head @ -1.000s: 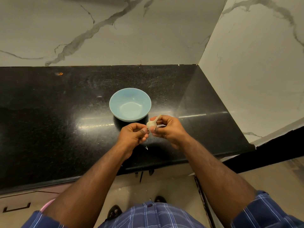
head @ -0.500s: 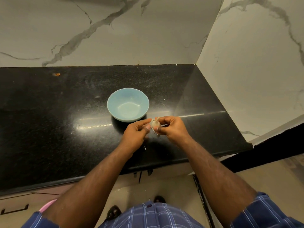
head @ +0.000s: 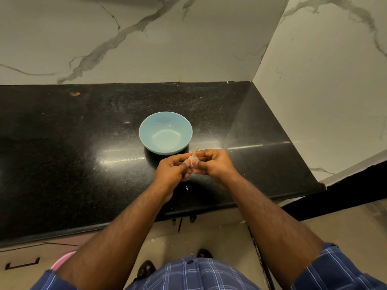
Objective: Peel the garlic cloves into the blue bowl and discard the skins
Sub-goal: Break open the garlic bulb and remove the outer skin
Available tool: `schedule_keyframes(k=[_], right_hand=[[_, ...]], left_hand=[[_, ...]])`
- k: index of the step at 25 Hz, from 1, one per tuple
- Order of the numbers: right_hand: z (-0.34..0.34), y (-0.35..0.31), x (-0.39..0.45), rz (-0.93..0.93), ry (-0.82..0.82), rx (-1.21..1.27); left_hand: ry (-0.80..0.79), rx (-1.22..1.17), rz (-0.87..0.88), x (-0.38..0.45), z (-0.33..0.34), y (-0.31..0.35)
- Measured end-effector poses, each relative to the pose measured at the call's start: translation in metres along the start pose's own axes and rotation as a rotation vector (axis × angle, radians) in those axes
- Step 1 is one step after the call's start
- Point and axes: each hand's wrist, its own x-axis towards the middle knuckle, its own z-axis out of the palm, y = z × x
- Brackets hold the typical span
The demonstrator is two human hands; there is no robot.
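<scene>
A small whitish garlic bulb [head: 194, 156] with a dry stem pointing up is held between both hands, just in front of the blue bowl [head: 165, 132]. My left hand [head: 172, 171] pinches it from the left with thumb and fingertips. My right hand [head: 215, 164] grips it from the right, fingers curled round it. Both thumbs press side by side on its near face. The bowl stands on the black counter [head: 83, 153] with nothing inside it. A tiny scrap of white skin [head: 186, 187] lies on the counter below my hands.
Marble walls close the counter at the back and on the right. The counter's front edge runs just below my wrists. A small orange speck [head: 75, 93] lies far back left. Drawer fronts, floor and sandalled feet show below.
The garlic has been turned in my fingers so its stem points up again, and both thumbs have come together on its near side. Hands stay in front of the bowl.
</scene>
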Motion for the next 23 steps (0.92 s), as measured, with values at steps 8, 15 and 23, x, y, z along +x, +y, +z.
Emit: schedule_keyframes(k=[8, 15, 23], right_hand=[[0.003, -0.005, -0.001, 0.113, 0.124, 0.067], [-0.003, -0.001, 0.003, -0.088, 0.129, -0.251], [-0.022, 0.004, 0.015, -0.058, 0.15, -0.465]], left_hand=[[-0.118, -0.028, -0.034, -0.006, -0.004, 0.003], [-0.136, -0.018, -0.072, -0.005, -0.006, 0.007], [-0.098, -0.107, -0.138, -0.006, -0.002, 0.007]])
